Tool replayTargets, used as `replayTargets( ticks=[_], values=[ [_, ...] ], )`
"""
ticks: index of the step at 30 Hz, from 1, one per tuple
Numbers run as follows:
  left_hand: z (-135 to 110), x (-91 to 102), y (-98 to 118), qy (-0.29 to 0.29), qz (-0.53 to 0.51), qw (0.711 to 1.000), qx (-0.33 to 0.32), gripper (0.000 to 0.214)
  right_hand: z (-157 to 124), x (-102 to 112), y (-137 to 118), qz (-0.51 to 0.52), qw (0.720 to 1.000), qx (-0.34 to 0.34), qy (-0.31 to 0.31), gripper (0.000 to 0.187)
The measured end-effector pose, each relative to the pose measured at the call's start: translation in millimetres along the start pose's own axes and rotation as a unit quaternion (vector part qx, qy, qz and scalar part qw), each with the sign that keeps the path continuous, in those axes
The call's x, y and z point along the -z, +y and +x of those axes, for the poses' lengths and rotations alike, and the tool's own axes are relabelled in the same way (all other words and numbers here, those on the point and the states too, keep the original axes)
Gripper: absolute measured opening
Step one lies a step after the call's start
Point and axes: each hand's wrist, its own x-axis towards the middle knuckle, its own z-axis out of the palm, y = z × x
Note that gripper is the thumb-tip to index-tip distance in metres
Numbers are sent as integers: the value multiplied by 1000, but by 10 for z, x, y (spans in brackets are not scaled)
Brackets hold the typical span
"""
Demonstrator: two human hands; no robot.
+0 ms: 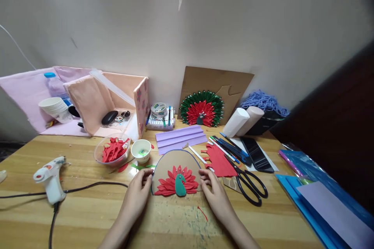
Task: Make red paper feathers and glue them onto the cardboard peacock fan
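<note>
A half-round cardboard piece (172,161) lies on the wooden table in front of me. Red paper feathers (171,184) and a teal peacock body (180,185) are stuck on it. My left hand (137,194) holds its left edge, fingers curled against the rim. On the other side, my right hand (214,194) grips the right edge the same way. A finished peacock fan (201,109) in green and red leans against a cardboard sheet at the back.
A white glue gun (49,177) with a black cord lies at left. Near it stand a bowl of red cut-outs (112,151) and a paper cup (141,150). Black scissors (248,183), pens, a phone (257,153) and blue sheets (315,198) lie right.
</note>
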Motion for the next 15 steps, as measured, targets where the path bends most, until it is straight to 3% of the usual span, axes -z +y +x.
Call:
replayTargets(
  ticks=[3, 8, 15],
  values=[
    [15, -11, -33, -1, -43, 999, 25, 36, -20, 3, 39, 56, 998, -19, 6, 30],
    [9, -26, -49, -12, -77, 996, 41, 37, 5, 66, 135, 59, 994, -28, 82, 29],
    [-21, 6, 40, -10, -43, 999, 12, 29, 52, 139, 248, 88, 994, -46, 33, 29]
  ],
)
